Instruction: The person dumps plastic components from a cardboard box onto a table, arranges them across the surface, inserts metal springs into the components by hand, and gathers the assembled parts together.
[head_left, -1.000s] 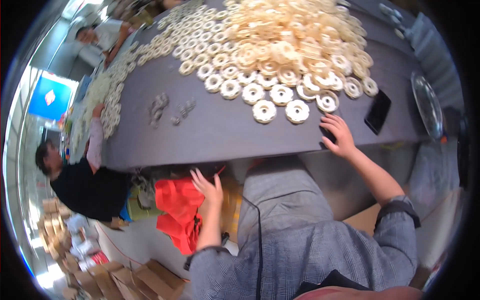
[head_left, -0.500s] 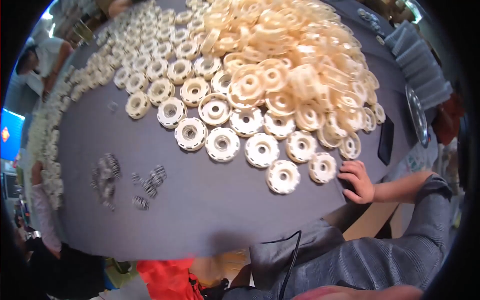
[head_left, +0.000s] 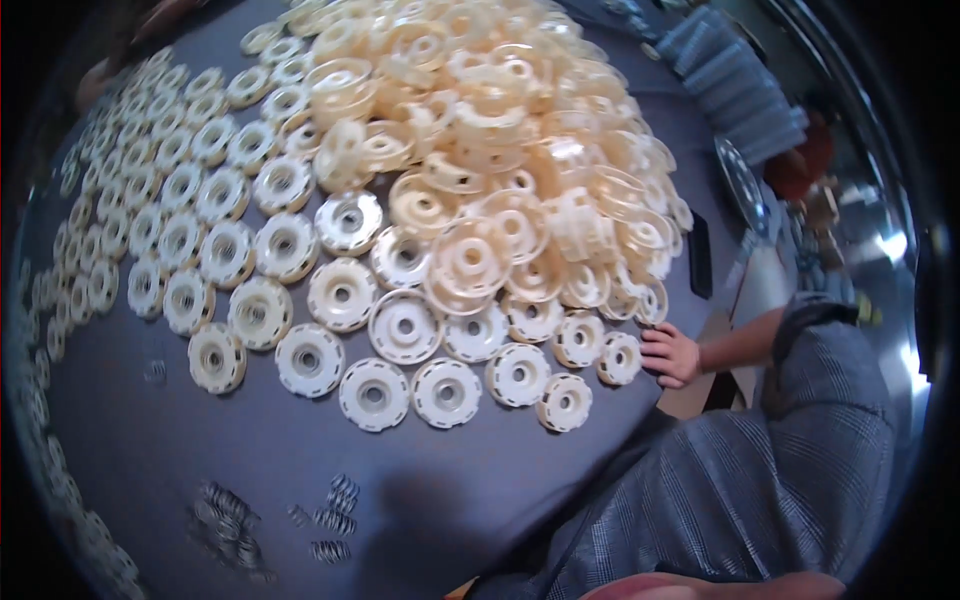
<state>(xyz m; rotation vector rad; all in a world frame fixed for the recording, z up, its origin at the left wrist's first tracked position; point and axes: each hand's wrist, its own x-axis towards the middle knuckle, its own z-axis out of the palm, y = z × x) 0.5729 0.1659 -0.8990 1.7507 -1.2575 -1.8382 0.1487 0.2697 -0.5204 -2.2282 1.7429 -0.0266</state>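
Note:
My right hand point(head_left: 670, 355) rests at the table's right edge with its fingers stretched out and apart, holding nothing. Beside its fingertips stands a small cream plastic wheel point(head_left: 620, 358) with a hole in the middle and slots round its rim. Similar slotted wheels point(head_left: 374, 394) lie in rows to the left, several with a metal coil spring point(head_left: 217, 358) seated in the centre. Loose coil springs point(head_left: 335, 520) lie in small groups at the front left of the table. My left hand is out of the picture.
A large heap of cream plastic rings and discs point(head_left: 480, 120) covers the far middle of the grey-covered table point(head_left: 280, 440). A dark, flat, phone-like object point(head_left: 700, 255) lies at the right edge. Beyond it are a round metal tray point(head_left: 740, 185) and stacked clear plastic trays point(head_left: 735, 80).
The view has shifted, so wheels and springs appear lower and the heap further left. The people at the left have left the picture. My right hand stays at the table edge.

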